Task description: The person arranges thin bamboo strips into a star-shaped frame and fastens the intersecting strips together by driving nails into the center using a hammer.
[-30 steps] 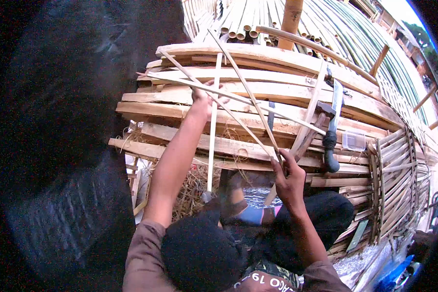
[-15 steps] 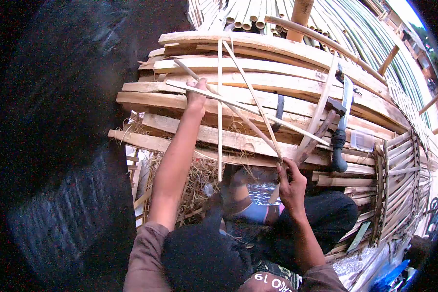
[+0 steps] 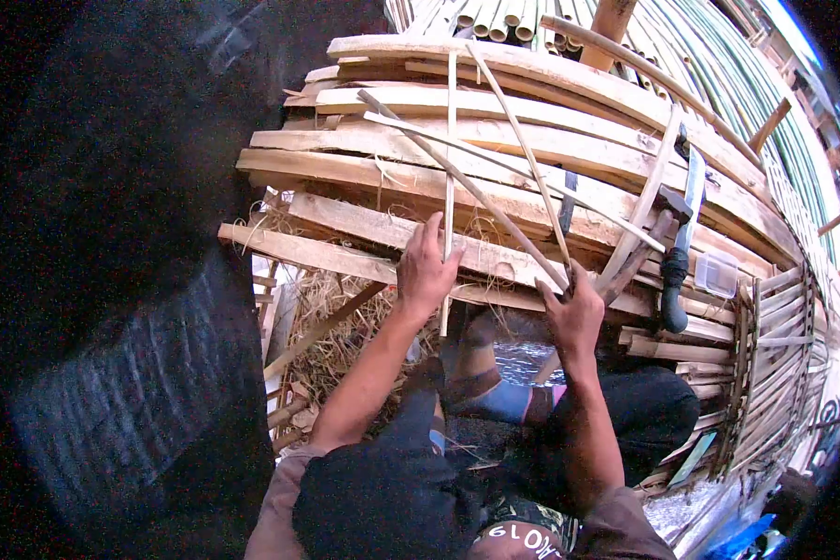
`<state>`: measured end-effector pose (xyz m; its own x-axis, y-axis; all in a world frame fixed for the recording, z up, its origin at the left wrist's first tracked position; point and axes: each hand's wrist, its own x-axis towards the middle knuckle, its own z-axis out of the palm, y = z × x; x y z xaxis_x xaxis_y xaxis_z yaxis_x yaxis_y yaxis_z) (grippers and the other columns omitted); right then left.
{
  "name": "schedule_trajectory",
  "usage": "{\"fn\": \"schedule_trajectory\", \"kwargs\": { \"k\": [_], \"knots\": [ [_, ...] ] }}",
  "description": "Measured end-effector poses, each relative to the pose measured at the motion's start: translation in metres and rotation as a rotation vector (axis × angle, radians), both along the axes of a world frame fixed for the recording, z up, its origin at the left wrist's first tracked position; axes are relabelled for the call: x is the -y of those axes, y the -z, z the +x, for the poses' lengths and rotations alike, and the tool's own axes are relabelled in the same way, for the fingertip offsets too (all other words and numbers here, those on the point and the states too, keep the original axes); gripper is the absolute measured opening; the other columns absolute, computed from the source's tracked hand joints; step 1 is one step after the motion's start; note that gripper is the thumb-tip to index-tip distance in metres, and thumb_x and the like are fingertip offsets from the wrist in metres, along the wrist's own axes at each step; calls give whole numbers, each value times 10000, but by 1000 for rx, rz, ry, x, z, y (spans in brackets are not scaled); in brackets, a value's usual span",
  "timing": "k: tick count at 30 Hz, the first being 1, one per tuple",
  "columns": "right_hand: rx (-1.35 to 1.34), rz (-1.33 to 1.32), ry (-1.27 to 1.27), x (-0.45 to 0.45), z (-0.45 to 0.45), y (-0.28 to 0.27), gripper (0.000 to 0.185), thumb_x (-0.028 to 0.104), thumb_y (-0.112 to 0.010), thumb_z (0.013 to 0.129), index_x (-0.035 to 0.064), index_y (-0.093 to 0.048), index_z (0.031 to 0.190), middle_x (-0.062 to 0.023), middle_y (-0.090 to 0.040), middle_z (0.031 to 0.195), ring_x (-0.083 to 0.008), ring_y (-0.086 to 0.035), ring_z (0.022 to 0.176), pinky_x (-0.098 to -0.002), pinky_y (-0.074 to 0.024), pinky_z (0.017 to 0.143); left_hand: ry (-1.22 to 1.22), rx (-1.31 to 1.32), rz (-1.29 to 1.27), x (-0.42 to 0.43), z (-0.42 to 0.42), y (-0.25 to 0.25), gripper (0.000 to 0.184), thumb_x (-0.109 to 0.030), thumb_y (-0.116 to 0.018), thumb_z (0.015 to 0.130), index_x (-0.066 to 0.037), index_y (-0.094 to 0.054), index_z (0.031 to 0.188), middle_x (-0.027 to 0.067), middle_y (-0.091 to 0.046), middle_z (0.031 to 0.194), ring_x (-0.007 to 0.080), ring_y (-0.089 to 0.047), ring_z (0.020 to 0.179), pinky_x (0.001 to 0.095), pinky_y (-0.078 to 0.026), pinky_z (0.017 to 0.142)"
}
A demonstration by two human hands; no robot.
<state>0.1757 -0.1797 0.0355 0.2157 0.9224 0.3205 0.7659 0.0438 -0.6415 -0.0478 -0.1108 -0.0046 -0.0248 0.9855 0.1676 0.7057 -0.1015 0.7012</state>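
My right hand (image 3: 574, 313) is closed on the near end of a thin brownish stick (image 3: 471, 191), which slants away to the upper left. The lower end of a second thin bamboo strip (image 3: 518, 121) meets the same fingers; whether they grip it too I cannot tell. My left hand (image 3: 427, 271) has its fingers apart, beside an upright pale strip (image 3: 451, 140) that its thumb seems to touch. A long pale strip (image 3: 513, 168) lies crosswise beyond both hands. Under all of these is a bench of rough wooden slats (image 3: 345, 210).
A machete (image 3: 675, 280) and a hammer (image 3: 663, 224) with a wooden handle lie on the slats at right, near a clear plastic box (image 3: 716, 273). Shavings (image 3: 345, 322) are heaped below the bench's near edge. Bamboo poles (image 3: 499, 28) are stacked beyond.
My left hand has let go of the brownish stick's far part and come down toward me, beside the upright strip. My right hand stays at the stick's near end. The view has shifted slightly.
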Motion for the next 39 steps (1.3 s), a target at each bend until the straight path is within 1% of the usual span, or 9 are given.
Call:
{"fn": "schedule_trajectory", "kwargs": {
  "k": [4,10,16,22,24,28,32,36,39],
  "knots": [
    [119,-124,11,-14,10,15,435,266,-779,769,77,-620,1128,-182,-687,826,-368,-679,768,-443,-530,670,-26,131,-182,-6,-4,-11,514,-130,-654,858,26,-479,1316,242,-612,1162,408,-603,1050,451,-489,901],
    [94,-61,63,-21,18,20,273,303,-733,837,46,-665,902,-181,-636,685,-329,-653,632,-407,-490,563,-24,218,171,-5,-6,1,417,-54,-588,880,51,-524,1278,261,-605,1205,400,-604,1099,431,-487,943],
    [28,-78,4,-26,28,-5,274,253,-730,845,25,-668,985,-182,-659,734,-343,-656,657,-399,-496,602,-22,223,115,-8,-7,-4,417,-68,-584,884,38,-528,1283,254,-610,1202,395,-612,1082,437,-486,939],
    [-62,-65,35,-19,9,-21,298,231,-697,880,36,-661,1103,-177,-679,831,-267,-662,705,-393,-511,647,-52,193,176,-21,11,9,410,-95,-577,883,30,-538,1272,246,-619,1175,405,-599,1061,447,-475,932],
    [-163,96,-22,-17,6,-17,265,203,-648,919,37,-659,1125,-192,-681,857,-293,-665,717,-390,-511,662,-36,106,161,-25,15,9,409,-93,-576,881,34,-537,1268,241,-629,1142,408,-593,1016,452,-471,908],
    [-60,-15,-69,-3,-2,-6,297,157,-598,947,91,-619,1236,-216,-667,943,-341,-675,794,-408,-510,685,-16,205,215,-28,17,16,436,-124,-611,878,2,-522,1286,185,-594,1070,342,-580,969,435,-477,875],
    [-71,-44,-98,8,-12,6,293,120,-602,938,25,-613,1215,-225,-675,967,-334,-686,874,-391,-519,736,-95,391,358,-19,8,25,358,-130,-649,856,-36,-534,1182,126,-545,993,260,-524,881,383,-458,797],
    [-91,-14,-116,15,-17,9,289,112,-603,936,11,-616,1207,-224,-679,975,-333,-686,871,-380,-520,733,-68,37,827,-6,-22,-9,333,-202,-690,817,-102,-555,1104,108,-549,1040,296,-514,1001,460,-346,897],
    [-139,-16,-150,16,-19,1,265,108,-607,939,-22,-635,1168,-219,-688,920,-274,-689,818,-341,-514,750,-43,-385,732,-20,-35,-65,456,-371,-738,792,-147,-595,1163,65,-568,1139,258,-511,1121,557,-262,1022]
  ]
}}
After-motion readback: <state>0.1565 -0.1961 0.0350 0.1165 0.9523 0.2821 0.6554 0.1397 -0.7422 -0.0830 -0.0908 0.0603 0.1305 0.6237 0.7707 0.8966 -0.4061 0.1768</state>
